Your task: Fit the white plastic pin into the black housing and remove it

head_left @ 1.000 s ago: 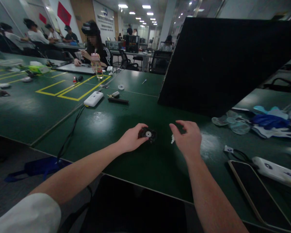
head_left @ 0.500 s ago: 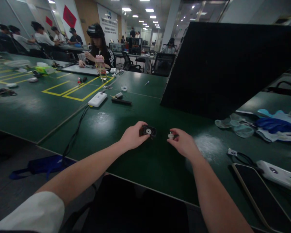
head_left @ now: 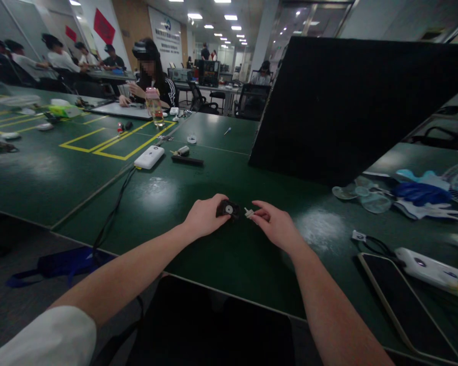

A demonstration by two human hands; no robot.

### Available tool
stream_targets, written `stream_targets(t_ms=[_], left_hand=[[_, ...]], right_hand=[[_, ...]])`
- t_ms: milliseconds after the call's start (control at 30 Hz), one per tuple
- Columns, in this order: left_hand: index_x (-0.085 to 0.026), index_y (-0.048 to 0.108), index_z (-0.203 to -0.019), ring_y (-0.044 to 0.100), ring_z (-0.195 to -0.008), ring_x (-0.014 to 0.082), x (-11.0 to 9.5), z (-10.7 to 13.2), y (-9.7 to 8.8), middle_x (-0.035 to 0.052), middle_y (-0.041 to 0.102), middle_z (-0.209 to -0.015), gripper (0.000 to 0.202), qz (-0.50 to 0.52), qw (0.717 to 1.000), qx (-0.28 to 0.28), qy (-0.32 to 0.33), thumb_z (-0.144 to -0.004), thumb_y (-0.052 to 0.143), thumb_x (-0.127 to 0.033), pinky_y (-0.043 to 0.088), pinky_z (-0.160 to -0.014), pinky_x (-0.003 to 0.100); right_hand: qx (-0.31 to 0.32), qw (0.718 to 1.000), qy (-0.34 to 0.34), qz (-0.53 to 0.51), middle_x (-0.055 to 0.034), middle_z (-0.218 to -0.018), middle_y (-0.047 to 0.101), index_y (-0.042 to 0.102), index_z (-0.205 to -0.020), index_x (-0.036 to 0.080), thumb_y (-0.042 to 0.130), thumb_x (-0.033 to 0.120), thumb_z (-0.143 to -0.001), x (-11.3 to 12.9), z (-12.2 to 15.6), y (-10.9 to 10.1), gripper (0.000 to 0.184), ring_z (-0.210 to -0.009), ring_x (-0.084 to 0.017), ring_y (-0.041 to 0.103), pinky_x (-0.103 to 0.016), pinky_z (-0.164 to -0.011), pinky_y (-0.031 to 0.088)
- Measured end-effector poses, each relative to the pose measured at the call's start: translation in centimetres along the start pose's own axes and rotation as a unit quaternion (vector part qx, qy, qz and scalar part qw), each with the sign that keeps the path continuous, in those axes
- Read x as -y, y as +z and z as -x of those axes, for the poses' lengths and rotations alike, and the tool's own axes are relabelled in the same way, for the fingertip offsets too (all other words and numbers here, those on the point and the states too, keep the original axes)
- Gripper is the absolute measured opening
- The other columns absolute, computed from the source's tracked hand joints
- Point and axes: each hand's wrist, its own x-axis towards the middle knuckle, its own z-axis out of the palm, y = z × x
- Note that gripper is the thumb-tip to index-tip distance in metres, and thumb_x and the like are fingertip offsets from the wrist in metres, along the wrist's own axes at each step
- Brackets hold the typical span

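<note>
Just above the green table [head_left: 221, 264], my left hand [head_left: 203, 218] grips a small black plastic housing [head_left: 224, 208] with a pale round disc on its face. Thumb and fingers close around its left side. To the right, my right hand [head_left: 277, 223] pinches a small white plastic gear [head_left: 249, 213] with a thin shaft that points up and to the left. A narrow gap separates the gear from the housing. My fingertips cover part of both pieces.
A black panel [head_left: 328, 112] stands tilted at right. Fan blades [head_left: 374, 198], gloves [head_left: 423, 193] and a phone [head_left: 400, 300] lie on the right. Beyond my hands are a white power bank [head_left: 149, 157] with a cable, a black bar [head_left: 187, 160] and a bottle [head_left: 154, 108]. A person [head_left: 148, 76] sits opposite.
My right hand has moved left, bringing the white gear closer to the black housing. The gear has turned, its shaft now leaning left. My left hand still holds the housing.
</note>
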Motion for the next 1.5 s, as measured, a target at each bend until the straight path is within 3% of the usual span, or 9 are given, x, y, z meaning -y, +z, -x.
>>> stream_targets(t_ms=[100, 233, 367, 533, 833, 1033, 1167, 1400, 1500], left_hand=[[-0.025, 0.053, -0.125, 0.07, -0.096, 0.026, -0.1, -0.1, 0.2, 0.0047, 0.073, -0.105, 0.045, -0.015, 1.0, -0.003, 0.01, -0.085, 0.067, -0.038, 0.053, -0.083, 0.039], [-0.026, 0.053, -0.124, 0.071, -0.094, 0.0256, -0.1, 0.0, 0.1, 0.0045, 0.073, -0.104, 0.043, -0.006, 1.0, -0.003, 0.011, -0.084, 0.067, -0.037, 0.053, -0.083, 0.038], [-0.026, 0.053, -0.123, 0.071, -0.093, 0.0253, -0.2, 0.1, 0.0, 0.004, 0.073, -0.105, 0.042, 0.001, 1.0, -0.004, 0.002, -0.085, 0.067, -0.037, 0.053, -0.083, 0.039], [-0.027, 0.053, -0.124, 0.07, -0.09, 0.0248, -0.2, 0.1, 0.1, 0.0037, 0.072, -0.105, 0.042, 0.007, 1.0, 0.004, 0.003, -0.085, 0.066, -0.038, 0.054, -0.078, 0.038], [-0.024, 0.053, -0.121, 0.07, -0.087, 0.0216, 0.0, 0.0, 0.6, 0.0038, 0.071, -0.101, 0.045, 0.055, 0.998, 0.036, 0.013, -0.082, 0.069, -0.039, 0.053, -0.072, 0.033], [-0.025, 0.057, -0.117, 0.07, -0.088, 0.0238, -1.0, 0.4, 0.3, 0.0039, 0.071, -0.1, 0.041, 0.018, 0.999, 0.035, 0.035, -0.081, 0.07, -0.039, 0.053, -0.075, 0.036], [-0.024, 0.061, -0.108, 0.068, -0.09, 0.0235, -1.7, 0.6, 0.3, 0.0035, 0.071, -0.1, 0.036, 0.023, 0.998, 0.027, 0.046, -0.077, 0.073, -0.037, 0.053, -0.079, 0.036], [-0.025, 0.061, -0.11, 0.068, -0.084, 0.0191, -0.5, 0.3, 0.7, 0.0004, 0.071, -0.096, 0.041, 0.105, 0.994, 0.037, 0.022, -0.074, 0.076, -0.039, 0.054, -0.072, 0.032], [-0.025, 0.062, -0.109, 0.068, -0.082, 0.0186, -0.5, 0.2, 0.9, 0.0001, 0.071, -0.095, 0.04, 0.116, 0.992, 0.033, 0.026, -0.075, 0.075, -0.04, 0.054, -0.071, 0.031]], right_hand=[[0.007, 0.999, -0.022, 0.032, -0.0045, -0.103, 0.072, 0.063, -0.124, 0.026, 0.065, 0.032, -0.087, 1.7, 0.1, 0.6, 0.037, -0.089, -0.021, 0.067, -0.038, -0.076, 0.053], [-0.005, 0.995, -0.027, 0.096, -0.0052, -0.102, 0.071, 0.07, -0.105, 0.025, 0.065, 0.028, -0.086, 2.2, 0.2, 0.8, 0.02, -0.091, -0.023, 0.066, -0.038, -0.075, 0.051], [-0.043, 0.999, 0.012, -0.005, -0.0033, -0.094, 0.073, 0.069, -0.109, 0.025, 0.059, 0.033, -0.091, 2.3, 0.5, 0.4, 0.022, -0.079, -0.019, 0.067, -0.034, -0.067, 0.052], [-0.118, 0.99, -0.02, -0.077, -0.0051, -0.09, 0.072, 0.073, -0.102, 0.022, 0.057, 0.042, -0.093, 3.4, 0.8, 0.1, 0.027, -0.072, -0.018, 0.064, -0.032, -0.061, 0.05], [-0.086, 0.991, -0.099, 0.01, -0.004, -0.088, 0.07, 0.072, -0.096, 0.021, 0.056, 0.031, -0.094, 4.4, 1.0, 0.7, 0.019, -0.07, -0.016, 0.061, -0.03, -0.061, 0.046], [-0.114, 0.987, -0.1, 0.049, -0.0033, -0.079, 0.067, 0.071, -0.085, 0.021, 0.056, 0.032, -0.093, 4.6, 1.1, 0.4, 0.021, -0.063, -0.015, 0.057, -0.029, -0.057, 0.042], [-0.086, 0.989, -0.112, 0.043, -0.0028, -0.078, 0.066, 0.07, -0.083, 0.021, 0.056, 0.032, -0.092, 4.6, 1.1, 0.7, 0.02, -0.064, -0.015, 0.058, -0.029, -0.058, 0.043], [-0.061, 0.998, -0.018, -0.023, -0.0026, -0.077, 0.07, 0.074, -0.089, 0.023, 0.059, 0.044, -0.092, 4.0, 0.9, 0.8, 0.027, -0.061, -0.016, 0.06, -0.03, -0.054, 0.045], [-0.046, 0.998, -0.035, -0.027, -0.0031, -0.081, 0.07, 0.074, -0.092, 0.023, 0.057, 0.046, -0.093, 3.8, 0.8, 0.7, 0.029, -0.065, -0.017, 0.062, -0.031, -0.057, 0.046]])
